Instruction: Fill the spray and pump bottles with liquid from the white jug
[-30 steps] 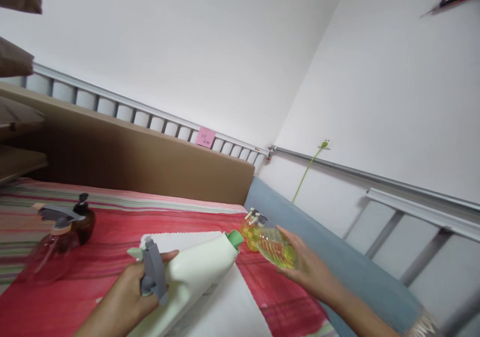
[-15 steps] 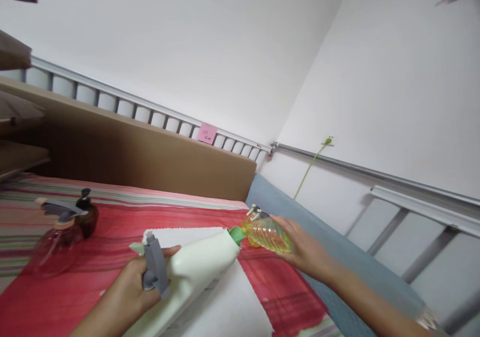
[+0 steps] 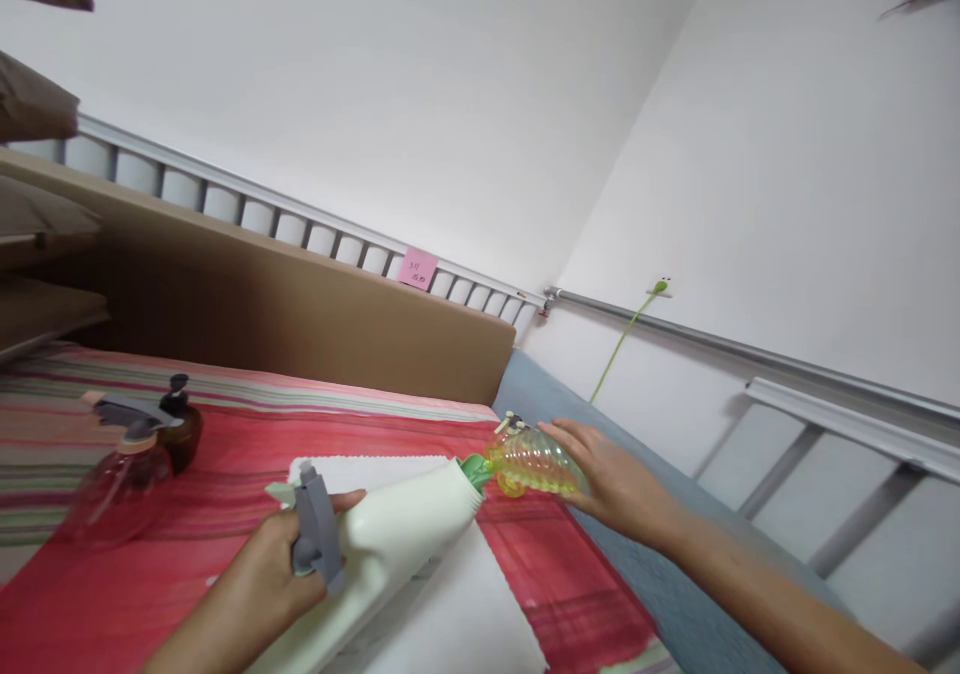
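Spray bottle [image 3: 124, 494], clear, left. Left hand [image 3: 270, 559], near: curled at grey trigger piece [image 3: 318, 532] and pale green container [image 3: 409, 524]; exact hold partly hidden. Container tilted, mouth rightward, over white cloth [image 3: 480, 594]; green insert [image 3: 474, 470] in mouth. Ribbed bottle [image 3: 534, 459], yellow liquid: since brought leftward, neck now at insert; pouring seemingly begun. Right hand [image 3: 611, 474], right: wrapped round bottle's base.

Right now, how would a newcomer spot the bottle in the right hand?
Start at the red cloth, then follow the pale green container slanting over it to its mouth. There, in the right hand's grip, is the ribbed clear bottle holding yellow liquid. Unlike the pump-topped bottle behind it, it is tilted toward that mouth.
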`<state>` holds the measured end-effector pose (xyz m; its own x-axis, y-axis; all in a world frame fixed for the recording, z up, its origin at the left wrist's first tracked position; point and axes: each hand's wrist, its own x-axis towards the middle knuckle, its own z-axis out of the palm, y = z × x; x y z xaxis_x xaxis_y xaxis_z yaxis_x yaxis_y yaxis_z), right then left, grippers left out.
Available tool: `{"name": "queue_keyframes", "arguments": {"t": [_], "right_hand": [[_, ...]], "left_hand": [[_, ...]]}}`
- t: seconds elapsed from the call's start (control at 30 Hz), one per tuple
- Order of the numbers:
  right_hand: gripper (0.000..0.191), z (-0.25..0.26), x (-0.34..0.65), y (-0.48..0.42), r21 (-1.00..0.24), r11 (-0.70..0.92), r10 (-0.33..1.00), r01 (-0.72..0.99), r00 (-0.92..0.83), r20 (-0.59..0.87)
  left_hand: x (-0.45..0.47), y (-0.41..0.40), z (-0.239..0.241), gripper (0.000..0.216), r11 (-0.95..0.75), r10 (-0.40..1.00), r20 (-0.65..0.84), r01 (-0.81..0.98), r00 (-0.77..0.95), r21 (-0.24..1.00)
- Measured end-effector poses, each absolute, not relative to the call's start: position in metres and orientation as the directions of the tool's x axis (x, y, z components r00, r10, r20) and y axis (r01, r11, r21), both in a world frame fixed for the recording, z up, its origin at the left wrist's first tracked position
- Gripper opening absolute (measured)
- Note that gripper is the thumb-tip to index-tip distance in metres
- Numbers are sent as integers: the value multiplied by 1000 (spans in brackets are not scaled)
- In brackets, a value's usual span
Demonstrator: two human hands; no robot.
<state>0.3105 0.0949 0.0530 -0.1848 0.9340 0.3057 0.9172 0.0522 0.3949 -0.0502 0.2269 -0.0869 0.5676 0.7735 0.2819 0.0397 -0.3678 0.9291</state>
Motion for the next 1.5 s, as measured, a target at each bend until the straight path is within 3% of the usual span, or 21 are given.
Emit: {"name": "queue_keyframes", "arguments": {"t": [0.63,1.03,1.27,1.5], "right_hand": [[69,86,291,101,544,129,935,829,-285,212],[73,115,264,115,737,236,889,633,-446,99],[68,128,239,127,770,376,820,515,-573,-17],[65,130,220,135,833,402,808,381,-575,-128]], "left_hand": [[-51,228,-90,49,-397,762,302,45,573,917],[-51,225,-82,46,-366,759,296,4,580,931],[-52,223,-79,45,-366,755,314,-28,575,930],[-51,221,-80,47,-377,751,303,3,587,926]]}}
